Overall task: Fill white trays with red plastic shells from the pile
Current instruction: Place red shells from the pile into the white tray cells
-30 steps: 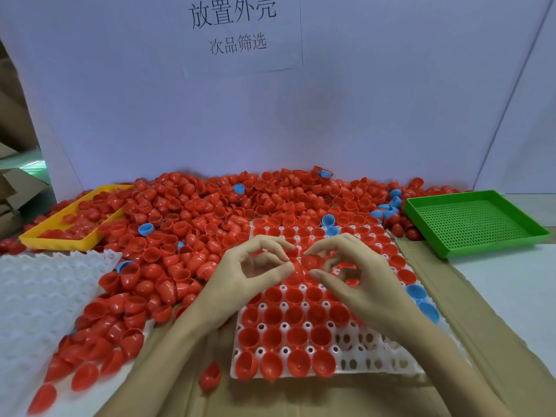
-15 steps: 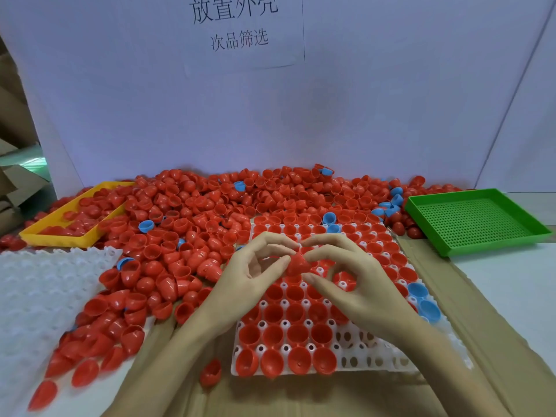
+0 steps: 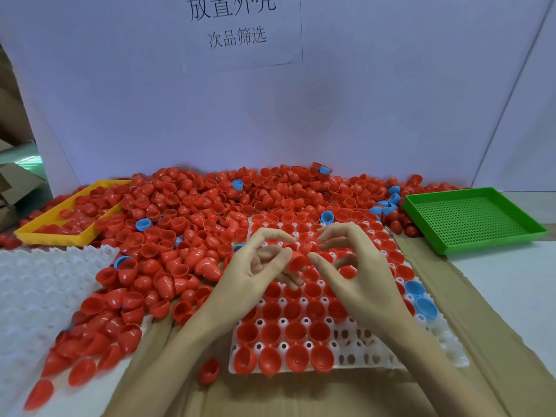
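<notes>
Both hands are drifting slightly lower over the white tray. The left hand and right hand are pinching one red shell together, turning it cup-up so it is fitting a hole.

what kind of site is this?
Likely a factory sorting and packing bench: a large pile of red shells, a white tray being filled by hand, and a printed Chinese sign on the backboard.
</notes>
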`<state>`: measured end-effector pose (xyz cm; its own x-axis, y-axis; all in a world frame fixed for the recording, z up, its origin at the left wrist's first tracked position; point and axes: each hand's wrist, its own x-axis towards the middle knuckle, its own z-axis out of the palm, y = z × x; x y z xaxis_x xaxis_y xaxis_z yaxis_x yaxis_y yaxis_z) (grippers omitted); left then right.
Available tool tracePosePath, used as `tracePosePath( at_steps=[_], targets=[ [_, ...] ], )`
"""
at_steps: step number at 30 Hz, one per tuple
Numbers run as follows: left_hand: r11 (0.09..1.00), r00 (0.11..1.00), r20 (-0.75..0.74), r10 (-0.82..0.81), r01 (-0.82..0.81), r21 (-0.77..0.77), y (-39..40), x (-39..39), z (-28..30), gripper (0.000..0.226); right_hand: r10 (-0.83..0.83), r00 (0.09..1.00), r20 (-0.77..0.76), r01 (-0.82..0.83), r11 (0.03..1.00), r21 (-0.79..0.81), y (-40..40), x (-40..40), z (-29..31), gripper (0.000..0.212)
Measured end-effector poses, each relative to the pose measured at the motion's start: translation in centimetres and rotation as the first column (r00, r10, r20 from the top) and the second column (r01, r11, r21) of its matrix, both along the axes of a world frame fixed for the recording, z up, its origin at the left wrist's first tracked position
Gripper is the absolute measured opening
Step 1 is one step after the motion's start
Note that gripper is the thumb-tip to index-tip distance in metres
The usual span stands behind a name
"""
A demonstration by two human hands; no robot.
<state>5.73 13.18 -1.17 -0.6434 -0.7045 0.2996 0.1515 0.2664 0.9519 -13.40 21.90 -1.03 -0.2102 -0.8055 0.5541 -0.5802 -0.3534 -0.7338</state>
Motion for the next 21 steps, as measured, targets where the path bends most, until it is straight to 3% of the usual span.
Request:
tracePosePath(
  at_steps=[4,9,14,21],
  targets=[
    [0.994,1.0,-0.019,-0.009,0.011,0.11,-0.2,0.1,0.1,0.03,0.222,0.968,-0.116,-0.215,0.974,0.071,0.1,-0.3,0.1,0.041],
    [0.948,0.995,-0.063,-0.081,0.097,0.304,-0.5,0.2,0.2,0.038,0.257,0.964,-0.063,-0.247,0.96,0.133,0.1,-0.3,-0.2,0.045],
    [0.955,0.983,-0.05,-0.176,0.183,0.234,-0.5,0.5,0.2,0.031,0.269,0.963,-0.001,-0.266,0.951,0.159,0.2,-1.4,0.1,0.045],
    [0.994,0.999,0.018,-0.036,0.034,0.1,0.0,-0.1,-0.2,0.032,0.339,0.939,0.064,-0.345,0.913,0.218,0.7,-1.0,0.6,0.041]
  ],
)
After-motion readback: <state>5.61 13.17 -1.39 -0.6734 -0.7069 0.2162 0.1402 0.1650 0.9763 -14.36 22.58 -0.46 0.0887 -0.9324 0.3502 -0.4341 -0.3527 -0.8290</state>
